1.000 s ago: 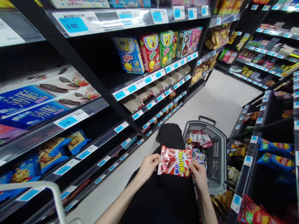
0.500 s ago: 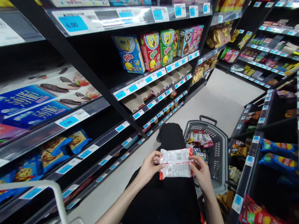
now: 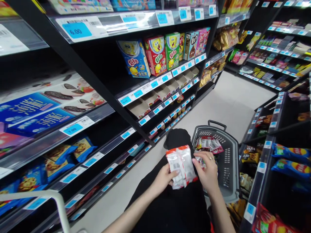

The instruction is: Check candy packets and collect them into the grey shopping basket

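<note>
1. My left hand [image 3: 163, 178] grasps the packet [image 3: 181, 157] at its left side, thumb laid on the pale back; the fingers beneath are mostly hidden.
2. My right hand [image 3: 209, 170] grips nothing: it is half curled, thumb and forefinger apart, right at the packet's other edge. Whether the thumb tip touches the wrapper, I can't tell.
3. The packet is tilted above my dark clothing [image 3: 170, 208], red at its ends, its seamed back towards me.
4. To handle it well, I'd keep the left thumb light, since the wrapper looks easily crumpled, and steady the free edge with my right fingertips. Tugging at the seam could tear it, I reckon.
5. Just to the right is the grey basket [image 3: 227, 187], with small bags [image 3: 209, 143] inside; my right hand hides some of its contents.
6. The basket sits close to the low shelving [image 3: 258, 181] on my right, so I judge elbow room there to be tight.
7. On my left, well apart from my hands, a blue box [image 3: 134, 58], a red box [image 3: 156, 55] and a green box [image 3: 172, 50] stand on a shelf. Lower down, a white rail [image 3: 59, 207] cuts across in front of the cookie packs [image 3: 58, 153].
</note>
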Demonstrator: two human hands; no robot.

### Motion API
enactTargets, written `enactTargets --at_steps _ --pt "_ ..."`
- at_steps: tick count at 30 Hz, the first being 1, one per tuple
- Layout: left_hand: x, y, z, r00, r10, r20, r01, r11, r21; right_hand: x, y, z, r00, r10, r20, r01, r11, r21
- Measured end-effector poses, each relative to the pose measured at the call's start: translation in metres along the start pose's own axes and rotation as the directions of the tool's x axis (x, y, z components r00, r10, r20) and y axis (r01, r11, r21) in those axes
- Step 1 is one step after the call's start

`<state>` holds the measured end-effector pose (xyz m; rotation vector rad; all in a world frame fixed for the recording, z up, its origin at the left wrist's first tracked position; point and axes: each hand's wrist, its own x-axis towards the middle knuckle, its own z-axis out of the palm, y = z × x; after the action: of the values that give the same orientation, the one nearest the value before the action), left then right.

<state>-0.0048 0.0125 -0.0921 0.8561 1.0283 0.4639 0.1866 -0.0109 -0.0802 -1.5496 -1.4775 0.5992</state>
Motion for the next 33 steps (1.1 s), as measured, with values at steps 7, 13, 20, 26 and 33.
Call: enactTargets --at_steps 7,13,20,26,33 --pt "-0.022 -0.008 -0.005 0.98 -0.139 0.142 0.143 0.99 -0.017 -0.058 0.016 0.019 0.998 -0.057 0.025 0.061 0.982 -0.178" --pt "-0.021 0.02 -0.076 0.999 -0.052 -0.005 0.052 0.969 0.24 -0.072 0.034 0.029 0.99 -0.144 -0.004 0.138 0.955 -0.261" --pt "0.006 0.047 -0.066 0.975 0.138 0.173 -0.188 0.93 0.316 -0.078 0.041 0.039 0.961 -0.258 -0.099 0.198 0.892 -0.406" --pt "0.031 0.051 -0.056 0.96 0.182 0.213 -0.258 0.871 0.419 -0.068 0.045 0.027 0.942 -0.331 0.049 0.314 0.824 -0.471" --pt "0.032 0.042 -0.04 0.962 0.26 0.083 -0.267 0.835 0.481 -0.053 0.054 0.013 0.96 -0.242 0.142 0.279 0.878 -0.388"
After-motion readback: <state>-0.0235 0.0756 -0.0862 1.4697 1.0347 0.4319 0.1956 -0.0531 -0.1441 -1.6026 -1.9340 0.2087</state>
